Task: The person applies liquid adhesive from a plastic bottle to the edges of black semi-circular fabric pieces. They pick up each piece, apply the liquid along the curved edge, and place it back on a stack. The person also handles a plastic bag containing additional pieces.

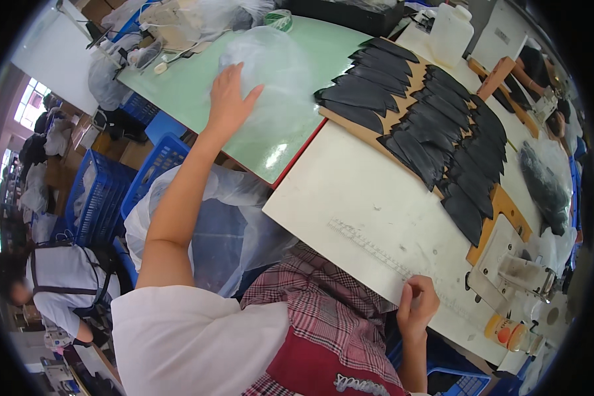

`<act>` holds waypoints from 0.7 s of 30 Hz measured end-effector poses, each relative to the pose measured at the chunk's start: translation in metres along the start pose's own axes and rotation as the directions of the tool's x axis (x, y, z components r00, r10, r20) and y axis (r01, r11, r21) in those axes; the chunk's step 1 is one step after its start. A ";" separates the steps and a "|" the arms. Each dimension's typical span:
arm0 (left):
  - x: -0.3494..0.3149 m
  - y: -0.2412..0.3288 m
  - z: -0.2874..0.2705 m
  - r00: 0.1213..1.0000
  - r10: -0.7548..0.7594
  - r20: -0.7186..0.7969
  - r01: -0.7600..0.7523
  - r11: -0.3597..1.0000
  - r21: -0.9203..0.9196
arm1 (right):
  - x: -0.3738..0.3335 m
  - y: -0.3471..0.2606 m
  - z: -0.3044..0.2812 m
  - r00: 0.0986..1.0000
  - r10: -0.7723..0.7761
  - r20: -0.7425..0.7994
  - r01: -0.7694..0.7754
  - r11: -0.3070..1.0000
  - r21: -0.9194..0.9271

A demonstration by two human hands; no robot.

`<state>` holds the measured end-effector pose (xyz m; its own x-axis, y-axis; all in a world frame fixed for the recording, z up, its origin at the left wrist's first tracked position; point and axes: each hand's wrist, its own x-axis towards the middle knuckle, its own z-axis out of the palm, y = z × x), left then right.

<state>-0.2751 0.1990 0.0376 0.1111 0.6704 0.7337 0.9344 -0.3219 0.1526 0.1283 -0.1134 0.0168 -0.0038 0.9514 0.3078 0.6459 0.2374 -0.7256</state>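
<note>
My left hand (234,99) reaches over the green tabletop (270,142), its fingers spread and nothing gripped. It is over or against the near-left side of a crumpled clear plastic bag (277,72); whether it touches is unclear. My right hand (417,305) hovers by the front edge of the white table (336,178), fingers curled in, with nothing seen in them. Beyond it, black curved, pointed pieces (429,132) lie overlapping in rows on brown cardboard (350,122).
A sewing machine (508,267) stands at the right, beside a jar with an orange label (505,332). Below my left arm hangs a plastic-lined blue basket (158,165). At the back right is a white jug (450,33). Another person (69,280) works at the far left.
</note>
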 end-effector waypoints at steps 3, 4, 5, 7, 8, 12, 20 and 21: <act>-0.008 -0.024 0.003 0.978 0.055 0.201 -0.023 0.987 -0.160 | 0.021 -0.032 0.005 0.993 0.110 0.042 -0.115 0.833 0.542; -0.013 -0.021 0.009 0.964 0.022 0.264 0.045 0.968 -0.245 | 0.035 -0.045 0.009 0.990 0.098 0.103 -0.142 0.695 0.705; -0.025 -0.019 0.004 0.943 -0.021 0.331 0.128 0.944 -0.304 | 0.053 -0.058 0.013 0.986 0.038 0.162 -0.151 0.610 0.778; -0.044 0.007 -0.004 0.933 -0.031 0.360 0.161 0.927 -0.338 | 0.077 -0.097 0.014 0.968 -0.086 0.235 -0.188 0.369 0.910; -0.043 0.043 -0.011 0.947 0.002 0.322 0.107 0.941 -0.322 | 0.085 -0.117 0.014 0.960 -0.142 0.241 -0.209 0.211 0.955; -0.044 0.092 -0.022 0.957 0.144 0.254 -0.039 0.926 -0.376 | 0.111 -0.168 0.027 0.854 -0.520 -0.002 -0.194 -0.322 0.927; -0.055 0.111 -0.065 0.788 0.104 0.607 0.176 0.907 -0.383 | 0.100 -0.193 0.052 0.790 -0.536 -0.298 -0.098 -0.590 0.802; -0.056 0.110 -0.066 0.788 0.120 0.604 0.162 0.906 -0.391 | 0.099 -0.194 0.056 0.779 -0.535 -0.327 -0.085 -0.607 0.790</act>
<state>-0.2007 0.0819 0.0574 0.4045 0.8932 0.1965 0.7320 -0.4450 0.5159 -0.0399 -0.0541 0.1533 -0.0984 0.5499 0.8294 -0.9950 -0.0697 -0.0719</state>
